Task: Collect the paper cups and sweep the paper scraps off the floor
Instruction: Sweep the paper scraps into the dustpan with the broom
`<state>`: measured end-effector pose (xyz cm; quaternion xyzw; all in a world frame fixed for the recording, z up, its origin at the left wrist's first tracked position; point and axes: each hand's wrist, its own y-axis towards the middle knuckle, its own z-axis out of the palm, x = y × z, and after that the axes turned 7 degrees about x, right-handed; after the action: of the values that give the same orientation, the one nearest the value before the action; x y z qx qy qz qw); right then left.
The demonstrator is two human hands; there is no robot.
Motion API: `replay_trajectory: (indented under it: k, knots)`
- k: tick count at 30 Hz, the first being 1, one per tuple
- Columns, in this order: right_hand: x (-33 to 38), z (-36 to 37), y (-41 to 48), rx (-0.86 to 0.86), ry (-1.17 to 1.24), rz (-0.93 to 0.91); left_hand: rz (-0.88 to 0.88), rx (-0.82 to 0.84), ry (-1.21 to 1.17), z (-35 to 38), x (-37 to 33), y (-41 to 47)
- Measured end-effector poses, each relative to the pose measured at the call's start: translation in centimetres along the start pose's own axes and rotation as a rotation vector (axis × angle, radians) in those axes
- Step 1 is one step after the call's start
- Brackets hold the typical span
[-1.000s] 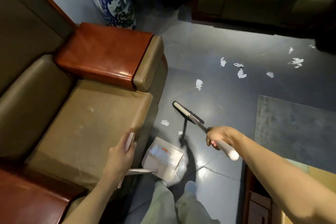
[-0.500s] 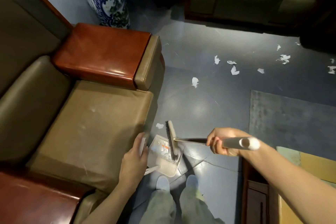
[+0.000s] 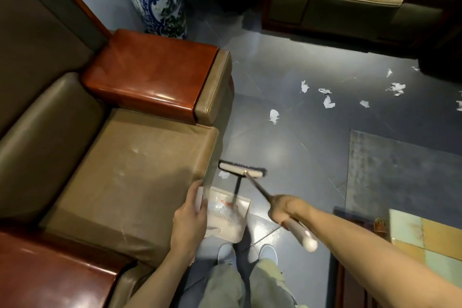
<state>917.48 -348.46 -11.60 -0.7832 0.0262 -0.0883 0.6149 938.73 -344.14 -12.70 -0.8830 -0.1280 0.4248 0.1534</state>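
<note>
Sweeping is in hand. The right hand [image 3: 285, 210] grips the broom [image 3: 242, 170], its head on the floor [image 3: 287, 157] just beyond one scrap [image 3: 224, 174]. The left hand [image 3: 188, 217], fingers wrapped, holds the dustpan [image 3: 228, 217] by the sofa [image 3: 125, 170]. Next, likely drawing that scrap into the pan; more scraps [image 3: 327, 102] lie well apart. No cups visible.

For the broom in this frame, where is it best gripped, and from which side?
Grip the broom on its pale upper handle, from the person's right, as the right hand does. The shaft slants up from the floor-level head toward that side, and the sofa blocks the left.
</note>
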Motion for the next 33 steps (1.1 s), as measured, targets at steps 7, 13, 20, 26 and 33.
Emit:
replay_trajectory:
  k: [7,13,20,26,33]
  knots:
    - [-2.9,-0.2,-4.1,0.125,0.274,0.042,0.038,0.087,0.016,-0.3,-1.1,1.9]
    - [-7.5,-5.7,-7.8,0.007,0.602,0.07,0.169,0.208,0.014,-0.3,-3.3,4.9]
    - [-13.4,-13.4,-8.1,-0.125,1.053,0.001,0.262,0.206,0.059,0.7,-9.4,12.7]
    - [-18.7,-22.4,-1.6,-0.275,1.117,0.018,0.301,0.185,0.142,3.8,-15.7,22.6]
    - [-23.0,-33.6,6.8,-0.337,0.923,0.078,0.273,0.22,0.198,8.4,-24.8,33.3]
